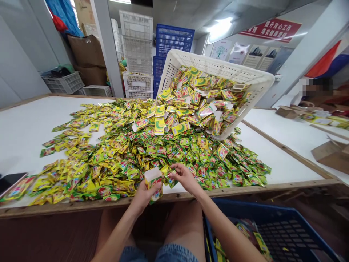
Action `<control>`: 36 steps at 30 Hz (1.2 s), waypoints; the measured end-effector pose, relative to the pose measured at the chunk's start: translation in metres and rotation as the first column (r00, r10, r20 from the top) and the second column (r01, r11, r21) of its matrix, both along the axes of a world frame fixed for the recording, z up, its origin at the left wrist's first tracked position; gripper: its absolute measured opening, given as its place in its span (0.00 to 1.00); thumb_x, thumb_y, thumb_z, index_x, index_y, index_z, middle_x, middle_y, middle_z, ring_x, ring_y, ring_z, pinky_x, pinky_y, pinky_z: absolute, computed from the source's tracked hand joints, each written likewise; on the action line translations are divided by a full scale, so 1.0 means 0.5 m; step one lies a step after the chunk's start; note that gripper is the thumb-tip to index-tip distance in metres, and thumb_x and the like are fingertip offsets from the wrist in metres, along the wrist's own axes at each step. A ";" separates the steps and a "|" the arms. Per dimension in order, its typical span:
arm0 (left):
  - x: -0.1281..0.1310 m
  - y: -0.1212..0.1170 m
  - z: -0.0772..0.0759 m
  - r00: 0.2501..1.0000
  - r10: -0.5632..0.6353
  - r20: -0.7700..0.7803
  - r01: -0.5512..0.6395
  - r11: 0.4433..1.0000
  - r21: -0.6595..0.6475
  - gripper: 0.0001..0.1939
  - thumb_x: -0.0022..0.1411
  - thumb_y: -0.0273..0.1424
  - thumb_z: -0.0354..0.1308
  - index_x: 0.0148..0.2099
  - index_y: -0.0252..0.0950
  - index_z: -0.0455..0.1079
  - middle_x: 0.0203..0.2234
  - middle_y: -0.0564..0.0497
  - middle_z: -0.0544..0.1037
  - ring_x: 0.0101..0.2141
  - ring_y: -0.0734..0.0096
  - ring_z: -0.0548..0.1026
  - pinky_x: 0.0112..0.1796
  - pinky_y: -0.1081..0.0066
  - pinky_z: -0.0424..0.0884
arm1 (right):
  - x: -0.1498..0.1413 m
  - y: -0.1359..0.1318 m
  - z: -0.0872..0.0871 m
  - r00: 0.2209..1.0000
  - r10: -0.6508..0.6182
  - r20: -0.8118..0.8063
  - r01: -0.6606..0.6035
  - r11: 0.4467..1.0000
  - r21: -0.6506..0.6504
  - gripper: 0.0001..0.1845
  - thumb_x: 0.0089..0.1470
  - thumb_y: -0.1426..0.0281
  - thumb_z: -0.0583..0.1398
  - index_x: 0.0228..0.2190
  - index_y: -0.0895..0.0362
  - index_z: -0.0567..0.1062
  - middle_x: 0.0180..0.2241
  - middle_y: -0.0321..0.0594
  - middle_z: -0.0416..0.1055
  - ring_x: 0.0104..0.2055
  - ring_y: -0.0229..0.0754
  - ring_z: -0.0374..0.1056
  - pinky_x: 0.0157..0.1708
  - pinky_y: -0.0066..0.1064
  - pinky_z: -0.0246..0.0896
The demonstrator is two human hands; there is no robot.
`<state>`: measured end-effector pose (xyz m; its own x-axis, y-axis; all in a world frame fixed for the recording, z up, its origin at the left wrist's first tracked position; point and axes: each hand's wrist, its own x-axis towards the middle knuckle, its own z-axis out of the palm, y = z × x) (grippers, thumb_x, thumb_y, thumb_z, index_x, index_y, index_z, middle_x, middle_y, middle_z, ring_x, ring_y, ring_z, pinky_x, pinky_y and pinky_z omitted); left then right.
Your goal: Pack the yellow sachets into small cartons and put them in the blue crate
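My left hand (pixel 144 195) is closed round a small open carton (pixel 153 182), held upright at the table's front edge. My right hand (pixel 183 175) pinches some yellow-green sachets (pixel 168 175) right beside the carton's open top. Both hands sit at the near edge of a wide heap of yellow, green and red sachets (pixel 152 149) spread across the white table (pixel 24 131). A white plastic basket (pixel 218 69) lies tipped on its side behind the heap, with sachets spilling out of it.
A blue crate (pixel 283 229) with some filled cartons stands by my right knee. A dark phone (pixel 9 181) lies at the table's left front. Stacked white and blue crates (pixel 152 47) stand behind. Cardboard pieces (pixel 329 153) lie on the neighbouring table, where another person sits.
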<state>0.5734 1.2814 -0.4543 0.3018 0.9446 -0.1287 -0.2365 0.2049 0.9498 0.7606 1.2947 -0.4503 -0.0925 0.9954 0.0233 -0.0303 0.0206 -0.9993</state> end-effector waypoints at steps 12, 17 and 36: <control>0.018 0.000 0.015 0.989 -0.092 -0.117 0.101 0.992 0.074 0.24 0.46 0.39 0.64 0.44 0.31 0.72 0.38 0.44 0.79 0.43 0.56 0.74 0.47 0.61 0.67 | 0.016 -0.002 -0.008 0.976 -0.169 0.138 0.169 0.986 0.008 0.19 0.48 0.55 0.57 0.34 0.57 0.69 0.21 0.33 0.67 0.25 0.38 0.64 0.25 0.29 0.60; 0.029 0.002 0.010 0.987 -0.079 -0.137 0.093 0.991 0.095 0.24 0.47 0.40 0.63 0.44 0.31 0.72 0.38 0.44 0.79 0.42 0.56 0.75 0.44 0.61 0.69 | 0.009 -0.018 -0.005 0.947 -0.149 0.285 0.137 0.989 0.062 0.15 0.51 0.57 0.55 0.33 0.55 0.71 0.26 0.36 0.70 0.32 0.42 0.65 0.31 0.31 0.62; 0.087 0.031 0.014 0.976 -0.218 0.007 0.217 0.973 0.072 0.14 0.43 0.35 0.66 0.29 0.32 0.68 0.19 0.53 0.72 0.20 0.74 0.70 0.25 0.73 0.67 | 0.005 -0.030 0.129 0.869 -0.219 0.443 0.029 0.918 0.395 0.09 0.49 0.73 0.56 0.36 0.55 0.68 0.34 0.37 0.70 0.35 0.39 0.65 0.37 0.29 0.58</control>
<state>0.6170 1.2968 -0.4472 0.5026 0.8626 -0.0580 -0.2079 0.1857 0.9604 0.7630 1.2795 -0.3857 -0.0627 0.9265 0.3710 0.4675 0.3557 -0.8093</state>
